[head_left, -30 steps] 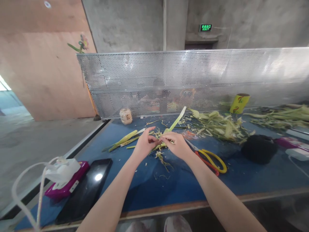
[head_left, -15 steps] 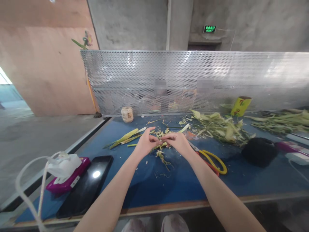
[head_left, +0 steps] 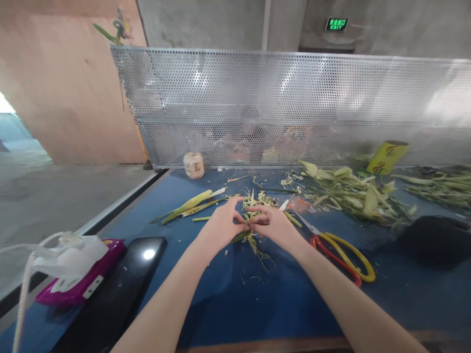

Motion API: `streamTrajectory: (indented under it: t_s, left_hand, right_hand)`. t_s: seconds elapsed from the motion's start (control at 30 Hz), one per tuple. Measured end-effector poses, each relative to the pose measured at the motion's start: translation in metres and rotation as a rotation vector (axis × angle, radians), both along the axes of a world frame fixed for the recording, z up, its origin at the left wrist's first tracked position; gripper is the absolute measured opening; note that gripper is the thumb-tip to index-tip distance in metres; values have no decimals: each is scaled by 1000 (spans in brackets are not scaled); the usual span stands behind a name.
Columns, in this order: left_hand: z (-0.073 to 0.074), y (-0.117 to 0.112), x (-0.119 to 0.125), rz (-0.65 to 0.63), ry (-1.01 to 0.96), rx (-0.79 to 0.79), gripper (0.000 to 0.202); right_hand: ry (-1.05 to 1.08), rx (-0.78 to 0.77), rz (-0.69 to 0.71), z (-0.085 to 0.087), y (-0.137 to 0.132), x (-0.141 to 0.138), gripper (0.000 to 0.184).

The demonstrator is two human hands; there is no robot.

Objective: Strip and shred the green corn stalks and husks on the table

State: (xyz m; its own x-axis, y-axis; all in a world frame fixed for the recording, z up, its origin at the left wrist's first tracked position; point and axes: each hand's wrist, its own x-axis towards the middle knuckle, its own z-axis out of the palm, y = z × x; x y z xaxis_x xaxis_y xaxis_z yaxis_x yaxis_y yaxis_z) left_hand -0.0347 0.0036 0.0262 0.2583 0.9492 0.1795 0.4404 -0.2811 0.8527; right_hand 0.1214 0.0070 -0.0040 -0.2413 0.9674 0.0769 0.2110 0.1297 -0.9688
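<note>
My left hand (head_left: pixel 222 226) and my right hand (head_left: pixel 274 225) meet at the middle of the blue table (head_left: pixel 279 304). Both are closed in a pinch on a small bundle of green and pale leaf strips (head_left: pixel 253 215). Frayed ends of the bundle stick up beyond my fingers, and loose shreds (head_left: pixel 259 250) trail toward me below them. A long yellow-green leaf (head_left: pixel 186 206) lies just left of my left hand. Scissors with yellow and red handles (head_left: pixel 340 252) lie right beside my right wrist.
A heap of pale green leaves (head_left: pixel 349 193) spreads at the back right. A black phone (head_left: pixel 110 294) and a magenta tissue pack (head_left: pixel 79 284) sit near left, a dark object (head_left: pixel 437 240) at right. A perforated metal screen (head_left: pixel 294 108) closes the far edge, with a small jar (head_left: pixel 194 164) and a yellow roll (head_left: pixel 388 157) before it.
The long leaf that stood up from my hands a second ago is now down and out of sight. My hands stay pinched together; the camera has dipped and moved closer.
</note>
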Motion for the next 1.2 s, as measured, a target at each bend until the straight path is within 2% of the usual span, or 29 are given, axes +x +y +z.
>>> streamTrajectory:
  t_s: [0.1,0.27,0.5,0.67,0.87,0.97,1.07,1.13,1.2]
  left_hand:
    - [1,-1,0,17,59,68,60]
    - [5,-4,1,16,-9,83,55]
    - [9,-6,3,29,43,191,55]
    - [8,-5,3,-11,153,295,53]
    - [10,-6,5,-2,78,333,50]
    - [9,-4,4,57,-19,228,64]
    - [7,-2,1,94,-75,-20,81]
    - [7,-2,-1,59,-81,-185,81]
    - [9,-3,-3,11,-102,-286,78]
  right_hand:
    - [34,-19,-19,0,0,0,38]
    - [0,-38,-53,3,-2,-2,33]
    - [16,-22,-51,7,-3,-3,28]
    - [9,33,-31,6,-4,-1,28]
    - [42,100,-44,11,-6,3,26]
    - [46,107,-74,13,-7,5,28]
    - [41,128,-86,15,-8,6,29]
    - [42,138,-83,16,-9,6,29]
    - [46,134,-71,17,-10,6,25]
